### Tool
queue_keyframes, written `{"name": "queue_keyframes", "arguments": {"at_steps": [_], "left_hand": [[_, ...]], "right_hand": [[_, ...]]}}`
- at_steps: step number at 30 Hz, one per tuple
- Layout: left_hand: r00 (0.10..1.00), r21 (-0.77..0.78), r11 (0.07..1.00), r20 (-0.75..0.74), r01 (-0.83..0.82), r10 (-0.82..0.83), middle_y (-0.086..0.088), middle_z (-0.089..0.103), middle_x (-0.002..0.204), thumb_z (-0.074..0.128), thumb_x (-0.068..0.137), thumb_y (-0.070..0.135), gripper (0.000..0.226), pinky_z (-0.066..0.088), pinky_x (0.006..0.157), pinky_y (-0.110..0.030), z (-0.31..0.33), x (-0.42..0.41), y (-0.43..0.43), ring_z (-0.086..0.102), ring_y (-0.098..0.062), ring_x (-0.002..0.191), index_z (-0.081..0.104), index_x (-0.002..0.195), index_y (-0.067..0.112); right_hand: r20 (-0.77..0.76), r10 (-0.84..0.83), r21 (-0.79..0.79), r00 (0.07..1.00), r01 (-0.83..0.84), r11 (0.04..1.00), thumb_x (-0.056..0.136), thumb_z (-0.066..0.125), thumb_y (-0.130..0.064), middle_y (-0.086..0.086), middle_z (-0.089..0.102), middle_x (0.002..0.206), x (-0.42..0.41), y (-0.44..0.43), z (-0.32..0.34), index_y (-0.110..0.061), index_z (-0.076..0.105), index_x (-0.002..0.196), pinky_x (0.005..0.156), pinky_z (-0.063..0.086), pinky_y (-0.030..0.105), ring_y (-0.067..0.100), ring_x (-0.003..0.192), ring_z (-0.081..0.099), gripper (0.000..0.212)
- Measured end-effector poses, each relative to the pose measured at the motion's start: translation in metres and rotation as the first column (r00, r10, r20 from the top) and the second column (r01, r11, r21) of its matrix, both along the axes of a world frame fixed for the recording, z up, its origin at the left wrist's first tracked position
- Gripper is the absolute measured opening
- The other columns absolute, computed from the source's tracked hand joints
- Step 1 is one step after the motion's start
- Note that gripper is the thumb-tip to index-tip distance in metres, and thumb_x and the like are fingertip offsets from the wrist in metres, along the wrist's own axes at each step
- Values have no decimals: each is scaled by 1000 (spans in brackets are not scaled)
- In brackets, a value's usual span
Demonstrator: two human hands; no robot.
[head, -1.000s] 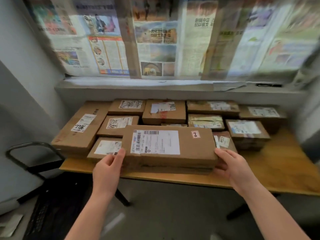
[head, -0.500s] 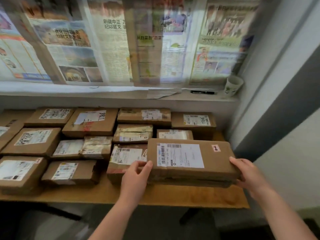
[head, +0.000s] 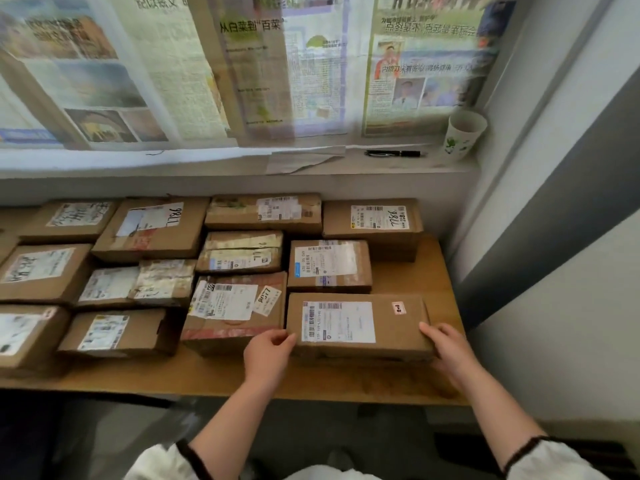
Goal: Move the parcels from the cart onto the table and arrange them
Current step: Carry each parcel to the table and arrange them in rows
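A long brown cardboard parcel (head: 401, 327) with a white shipping label and a small pink sticker lies on the wooden table (head: 412, 278) at its front right. My left hand (head: 266, 351) grips the parcel's left end, thumb on top. My right hand (head: 446, 348) grips its right end. Several other labelled brown parcels lie in rows to the left and behind, among them a taped parcel (head: 235, 313) right beside the held one and a smaller parcel (head: 329, 265) just behind it. The cart is out of view.
A grey wall (head: 554, 237) closes the table's right side. Behind the table runs a sill with a paper cup (head: 464, 136) and a black pen (head: 391, 153), under newspaper-covered windows. Bare wood shows along the front edge (head: 207, 375) and at the right rear.
Both hands carried the long parcel rightward over the rows of parcels and lowered it onto the table's front right corner. The view swung right with it.
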State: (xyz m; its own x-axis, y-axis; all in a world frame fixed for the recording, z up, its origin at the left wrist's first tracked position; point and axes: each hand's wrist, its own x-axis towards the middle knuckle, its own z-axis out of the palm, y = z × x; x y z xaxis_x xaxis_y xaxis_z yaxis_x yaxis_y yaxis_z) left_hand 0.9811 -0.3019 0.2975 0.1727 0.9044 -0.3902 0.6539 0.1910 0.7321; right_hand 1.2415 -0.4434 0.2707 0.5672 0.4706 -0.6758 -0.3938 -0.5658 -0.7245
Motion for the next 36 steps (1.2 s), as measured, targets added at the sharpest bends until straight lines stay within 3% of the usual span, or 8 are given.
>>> {"name": "queue_keyframes", "arguments": {"at_steps": [2,6,15,19,22,26,31,36], "left_hand": [[1000,6,1000,1,-16,16,6,62,100,67,86,24,25,44,77,-20,-3,-2,1,55,-8,91,65,110,15],[997,11,997,10,-77,77,13,56,86,70,83,23,16,35,59,-12,-5,-3,0,53,-1,80,56,91,25],[976,-64,989,160,-136,145,12,61,94,69,84,22,18,44,66,-15,-9,-14,-12,56,-2,86,58,96,28],[951,-46,982,245,-183,188,9,64,99,67,85,22,16,53,80,-27,4,-45,0,60,-5,93,61,99,28],[927,34,969,299,-246,225,10,64,100,66,86,23,15,54,83,-30,21,-78,22,60,-5,95,62,99,30],[945,183,951,261,-249,198,14,63,98,63,88,30,16,49,71,-16,39,-121,57,59,0,92,59,103,33],[968,253,937,142,-240,209,15,61,94,63,89,25,16,42,66,-12,38,-171,105,57,0,89,60,104,29],[981,182,967,102,-180,163,15,60,97,63,89,26,21,39,65,-12,23,-203,156,56,-1,93,57,108,30]], "right_hand": [[-7,-7,-3,1000,7,1000,88,61,-36,7,58,110,-3,1,-5,-15,54,109,90,51,48,26,103,57,30],[18,4,-3,1000,-4,1000,88,61,-36,5,57,104,-3,9,-4,-19,54,100,75,52,38,21,93,57,22],[235,105,-107,966,-81,991,93,49,-45,12,52,121,-17,12,-7,-11,43,130,91,45,44,32,109,52,50],[604,61,-72,795,-22,997,95,46,-43,15,44,132,-29,27,11,-12,37,134,84,41,40,34,116,48,50],[758,86,51,646,-191,980,96,45,-36,9,51,125,-49,64,41,-15,47,125,84,39,33,24,111,51,36],[772,357,89,525,-646,758,98,39,-33,-5,58,104,-113,126,71,-22,55,112,74,40,16,12,101,56,23],[787,595,-120,163,-905,407,98,38,-41,-6,53,133,-210,189,70,-24,47,133,98,40,27,11,122,47,40],[708,686,-181,168,-896,406,97,41,-41,-2,50,138,-270,245,50,-22,44,137,100,35,27,15,127,44,44]]}}
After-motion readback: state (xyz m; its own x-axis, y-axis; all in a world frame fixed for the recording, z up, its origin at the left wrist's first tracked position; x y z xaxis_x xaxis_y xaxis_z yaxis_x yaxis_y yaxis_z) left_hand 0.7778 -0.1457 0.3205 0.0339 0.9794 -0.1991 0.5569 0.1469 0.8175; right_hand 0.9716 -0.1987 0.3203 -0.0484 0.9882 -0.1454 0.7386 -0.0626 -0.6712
